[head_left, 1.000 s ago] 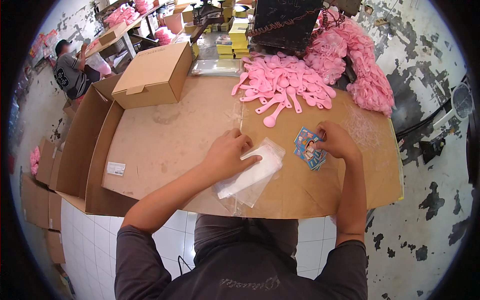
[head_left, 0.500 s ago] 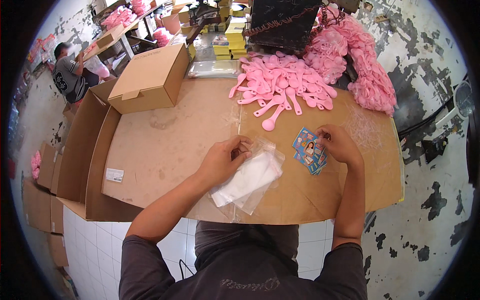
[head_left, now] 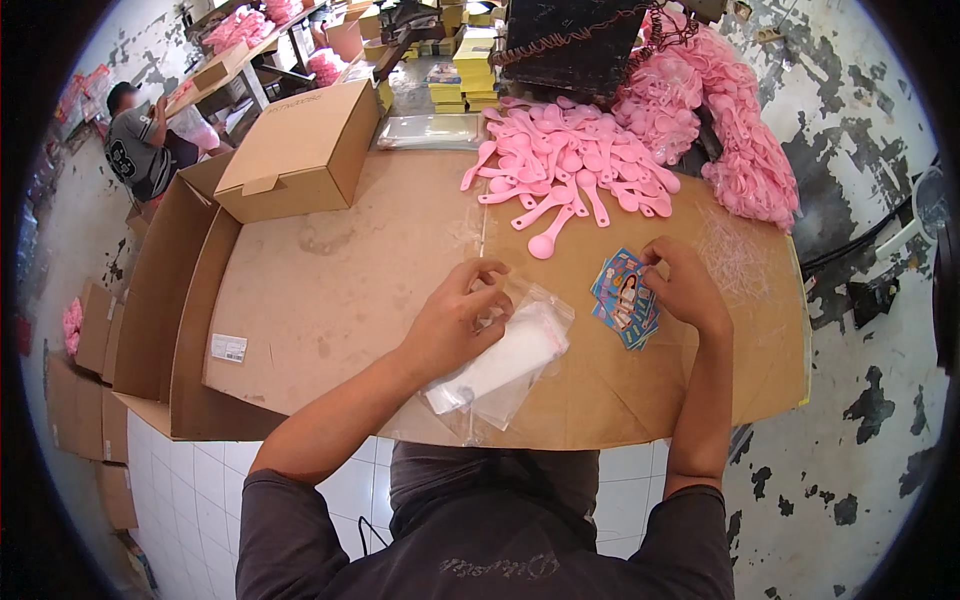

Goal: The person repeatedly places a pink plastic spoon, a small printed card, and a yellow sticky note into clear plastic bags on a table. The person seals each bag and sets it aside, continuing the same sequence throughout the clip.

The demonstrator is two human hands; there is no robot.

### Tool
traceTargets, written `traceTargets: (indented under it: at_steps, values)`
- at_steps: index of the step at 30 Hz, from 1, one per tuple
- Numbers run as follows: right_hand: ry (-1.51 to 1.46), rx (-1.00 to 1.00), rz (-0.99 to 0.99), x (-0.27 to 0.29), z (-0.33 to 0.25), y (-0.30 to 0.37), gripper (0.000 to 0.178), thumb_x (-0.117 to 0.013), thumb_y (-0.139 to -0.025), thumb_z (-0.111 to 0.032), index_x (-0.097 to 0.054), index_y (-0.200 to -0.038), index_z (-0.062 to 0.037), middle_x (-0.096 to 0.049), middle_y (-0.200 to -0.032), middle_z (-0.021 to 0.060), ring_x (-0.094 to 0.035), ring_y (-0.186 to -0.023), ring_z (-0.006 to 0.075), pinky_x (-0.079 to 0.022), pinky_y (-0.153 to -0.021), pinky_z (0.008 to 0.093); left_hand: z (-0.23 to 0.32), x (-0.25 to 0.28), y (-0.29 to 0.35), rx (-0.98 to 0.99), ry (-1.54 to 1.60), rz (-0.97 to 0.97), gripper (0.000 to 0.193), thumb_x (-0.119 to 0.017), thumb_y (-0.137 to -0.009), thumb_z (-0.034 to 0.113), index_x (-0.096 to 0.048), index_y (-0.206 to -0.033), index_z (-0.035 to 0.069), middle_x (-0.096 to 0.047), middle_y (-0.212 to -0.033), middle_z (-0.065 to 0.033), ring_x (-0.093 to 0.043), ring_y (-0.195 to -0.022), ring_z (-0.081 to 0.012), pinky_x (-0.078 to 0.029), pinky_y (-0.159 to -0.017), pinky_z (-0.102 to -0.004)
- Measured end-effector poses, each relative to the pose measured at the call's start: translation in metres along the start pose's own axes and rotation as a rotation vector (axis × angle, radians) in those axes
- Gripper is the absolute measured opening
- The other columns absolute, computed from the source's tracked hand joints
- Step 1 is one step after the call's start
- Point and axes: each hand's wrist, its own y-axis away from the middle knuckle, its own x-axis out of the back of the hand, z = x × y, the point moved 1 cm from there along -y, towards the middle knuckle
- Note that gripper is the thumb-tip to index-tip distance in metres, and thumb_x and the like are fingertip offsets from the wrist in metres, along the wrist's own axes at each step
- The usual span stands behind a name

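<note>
My left hand (head_left: 455,325) rests on a stack of clear plastic bags (head_left: 505,365) lying on the cardboard-covered table (head_left: 330,290), with thumb and fingers pinching the top bag's edge. My right hand (head_left: 685,290) touches a small stack of colourful printed cards (head_left: 622,300) just right of the bags, fingertips on the top card. Behind both hands lies a heap of pink plastic spoons (head_left: 575,170).
A closed cardboard box (head_left: 300,150) stands at the back left, with flattened cartons (head_left: 150,300) along the left edge. More pink plastic pieces (head_left: 745,130) pile up at the back right beside a dark crate (head_left: 575,45). Another person (head_left: 140,145) sits far left.
My left hand has lifted its fingers off the bags and now pinches the top bag's upper edge. My right hand stays on the cards.
</note>
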Motion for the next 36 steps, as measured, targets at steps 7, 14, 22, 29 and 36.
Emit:
traceTargets:
  at_steps: [7,14,22,29,36]
  values:
    - [-0.232,0.186,0.048,-0.006,-0.032,0.002,0.016,-0.068,-0.089,-0.004,-0.069,-0.104,0.0009,-0.072,-0.097,0.0106,-0.068,-0.087,0.0218,-0.054,-0.080,0.0358,-0.002,-0.002,0.006,0.081,0.320,-0.171,0.018,-0.073,-0.087,-0.002,-0.066,-0.103,0.003,-0.072,-0.111,-0.0113,-0.068,-0.111,-0.0240,-0.056,-0.094,-0.0348]
    - [-0.458,0.275,0.070,-0.040,-0.072,0.005,0.019,-0.069,-0.092,-0.001,-0.071,-0.111,0.0003,-0.072,-0.100,0.0091,-0.069,-0.093,0.0175,-0.054,-0.083,0.0316,0.001,-0.002,-0.003,0.596,1.043,-0.120,0.031,-0.073,-0.096,0.002,-0.057,-0.122,-0.004,-0.077,-0.101,-0.0186,-0.076,-0.090,-0.0202,-0.059,-0.087,-0.0326]
    - [-0.452,0.306,0.131,-0.046,-0.068,0.004,0.016,-0.068,-0.094,-0.002,-0.073,-0.110,-0.0004,-0.070,-0.098,0.0091,-0.066,-0.086,0.0153,-0.053,-0.074,0.0295,0.002,-0.005,-0.001,0.557,0.873,-0.154,0.042,-0.073,-0.096,0.002,-0.056,-0.134,-0.003,-0.079,-0.102,-0.0157,-0.075,-0.094,-0.0169,-0.058,-0.086,-0.0295]
    - [-0.394,0.374,0.044,-0.054,-0.085,0.007,0.017,-0.066,-0.094,0.003,-0.075,-0.108,-0.0004,-0.067,-0.093,0.0080,-0.065,-0.085,0.0159,-0.052,-0.074,0.0298,0.008,-0.006,0.004,0.475,0.755,-0.192,0.051,-0.074,-0.096,0.003,-0.054,-0.143,0.001,-0.079,-0.100,-0.0113,-0.073,-0.094,-0.0118,-0.055,-0.091,-0.0303]
    - [-0.615,0.165,0.390,-0.065,-0.066,0.001,0.018,-0.065,-0.099,-0.001,-0.074,-0.113,0.0002,-0.068,-0.099,0.0079,-0.065,-0.085,0.0119,-0.051,-0.073,0.0274,0.010,-0.002,-0.001,0.482,0.827,-0.115,0.056,-0.074,-0.096,0.003,-0.049,-0.146,0.001,-0.079,-0.099,-0.0132,-0.074,-0.092,-0.0130,-0.056,-0.088,-0.0293]
